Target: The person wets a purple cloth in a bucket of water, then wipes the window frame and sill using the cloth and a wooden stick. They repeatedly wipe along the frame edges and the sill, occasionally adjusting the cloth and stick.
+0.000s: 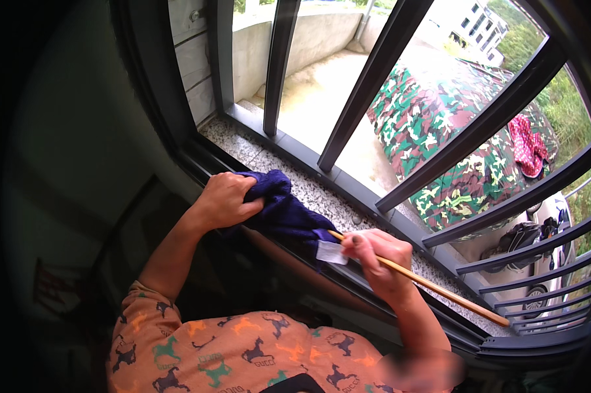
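Observation:
A dark blue cloth (295,212) lies bunched over the window track and the edge of the speckled stone sill (320,199). My left hand (231,200) grips its far-left end, thumb and fingers pressed into the folds. In my right hand (381,260) is a slender wooden stick (442,290), held near its thin end and slanting down to the right over the sill. The stick's thin tip meets the cloth beside a white label (331,252); whether it goes under the fabric is hidden. My right fingers are close to the label.
Dark metal window bars (359,93) rise from a bottom rail (295,152) just beyond the sill. A dark sliding-window frame (452,322) runs along the near side. Outside are a camouflage cover (438,132), a red dotted cloth (526,147), a white car (546,290) and a concrete wall (320,42).

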A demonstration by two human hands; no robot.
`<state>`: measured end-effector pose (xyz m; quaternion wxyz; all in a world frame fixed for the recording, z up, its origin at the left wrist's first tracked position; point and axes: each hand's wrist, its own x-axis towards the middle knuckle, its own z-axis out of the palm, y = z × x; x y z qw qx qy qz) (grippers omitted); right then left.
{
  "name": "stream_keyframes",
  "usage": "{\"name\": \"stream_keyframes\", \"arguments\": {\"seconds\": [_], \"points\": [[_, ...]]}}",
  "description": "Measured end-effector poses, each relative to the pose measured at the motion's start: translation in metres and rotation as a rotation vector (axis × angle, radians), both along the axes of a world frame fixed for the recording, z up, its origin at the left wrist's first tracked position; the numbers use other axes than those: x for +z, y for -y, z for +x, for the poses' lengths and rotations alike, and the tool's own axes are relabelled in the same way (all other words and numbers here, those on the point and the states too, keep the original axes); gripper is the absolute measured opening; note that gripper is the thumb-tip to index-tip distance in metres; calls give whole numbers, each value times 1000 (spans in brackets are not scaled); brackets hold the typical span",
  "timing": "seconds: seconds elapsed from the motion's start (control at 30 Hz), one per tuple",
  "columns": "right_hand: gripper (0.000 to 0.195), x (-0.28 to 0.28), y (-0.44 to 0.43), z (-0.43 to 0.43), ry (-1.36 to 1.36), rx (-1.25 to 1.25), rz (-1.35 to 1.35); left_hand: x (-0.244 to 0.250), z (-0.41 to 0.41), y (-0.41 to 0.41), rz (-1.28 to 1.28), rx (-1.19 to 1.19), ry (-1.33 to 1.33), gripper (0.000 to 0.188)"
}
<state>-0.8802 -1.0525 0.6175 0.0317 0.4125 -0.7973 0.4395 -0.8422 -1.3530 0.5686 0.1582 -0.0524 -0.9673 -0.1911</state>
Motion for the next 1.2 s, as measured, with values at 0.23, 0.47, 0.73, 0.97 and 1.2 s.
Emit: {"name": "stream_keyframes", "arguments": {"seconds": [0.23,0.47,0.73,0.97,1.2], "points": [[13,-16,-10,11,-146,-71,130,1,-3,-15,-16,9,23,35],[29,-39,19,-6,255,-116,-98,-3,-2,-23,43,-58,43,35],[34,-55,75,-15,617,-147,-270,2,-11,-24,396,-127,197,34],[27,-64,101,-7,818,-305,-625,3,-3,-32,682,-30,179,29],[34,-52,104,15,874,7,-741,17,35,-31,1187,-44,22,25]]}}
